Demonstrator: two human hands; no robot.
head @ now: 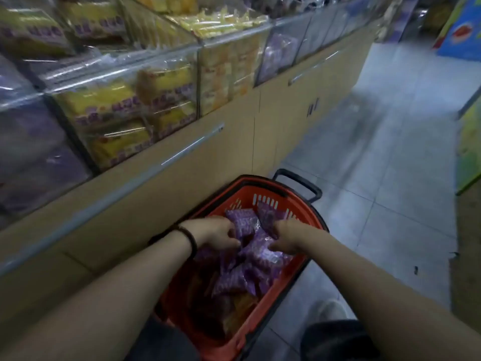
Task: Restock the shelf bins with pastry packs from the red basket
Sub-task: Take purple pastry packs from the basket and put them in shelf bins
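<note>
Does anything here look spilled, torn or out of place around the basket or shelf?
Nothing much. The purple pastry packs lie jumbled but inside the red basket, none spilled. The shelf bins look stocked and intact. One small dark speck lies on the floor beside the basket, too small to identify.

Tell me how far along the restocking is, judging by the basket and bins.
Done: the shelf bins already look well filled, though who filled them is not shown. In hand: the left hand and right hand each grip purple packs inside the red basket. Left: a heap of those packs lies there, none lifted out yet, so much seems to remain.
</note>
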